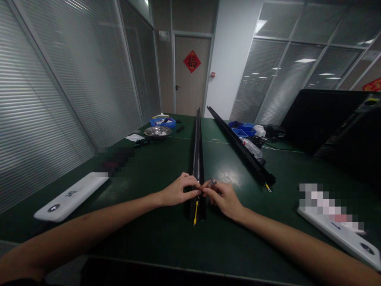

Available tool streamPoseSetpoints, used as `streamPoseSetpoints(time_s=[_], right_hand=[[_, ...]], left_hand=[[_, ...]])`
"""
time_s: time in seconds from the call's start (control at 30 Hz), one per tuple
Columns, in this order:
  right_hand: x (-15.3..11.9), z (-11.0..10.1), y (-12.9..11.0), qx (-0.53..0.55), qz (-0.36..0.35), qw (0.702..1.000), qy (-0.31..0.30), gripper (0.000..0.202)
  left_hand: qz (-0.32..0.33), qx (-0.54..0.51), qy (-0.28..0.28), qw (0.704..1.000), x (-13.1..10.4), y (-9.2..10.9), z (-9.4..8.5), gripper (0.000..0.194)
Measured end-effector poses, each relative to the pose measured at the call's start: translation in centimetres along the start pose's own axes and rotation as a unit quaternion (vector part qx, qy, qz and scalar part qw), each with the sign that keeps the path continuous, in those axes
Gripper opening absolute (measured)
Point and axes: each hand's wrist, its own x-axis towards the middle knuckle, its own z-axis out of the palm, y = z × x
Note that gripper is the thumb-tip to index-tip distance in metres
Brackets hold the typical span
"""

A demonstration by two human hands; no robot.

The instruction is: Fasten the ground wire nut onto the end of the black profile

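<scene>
A long black rail [197, 155] with a channel along it runs away from me down the middle of the table. Over its near end my left hand [181, 190] is closed, thumb and fingers pinched together. My right hand [224, 197] meets it from the other side, also in a pinch, with a ring on one finger. The fingertips almost touch above the channel; whatever sits between them is too small to make out. Just below them, a short yellow wire [195, 214] with a ring terminal hangs out towards me from the rail's near end.
To the right lies a second black rail [238, 147], also with a yellow wire [268, 186]. Beyond are blue bins [247, 129], a plastic bottle [251, 147], a metal bowl [157, 132] and a blue basket [163, 122]. White devices [71, 196] flank my arms on the green table [139, 234].
</scene>
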Motion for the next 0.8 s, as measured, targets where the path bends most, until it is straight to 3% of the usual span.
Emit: streamPoseSetpoints(time_s=[0.8], right_hand=[[-0.08, -0.07, -0.04, -0.012, -0.032, 0.999, -0.003, 0.030]], left_hand=[[-0.003, -0.001, 0.015, 1.000, -0.02, 0.41, -0.07, 0.019]])
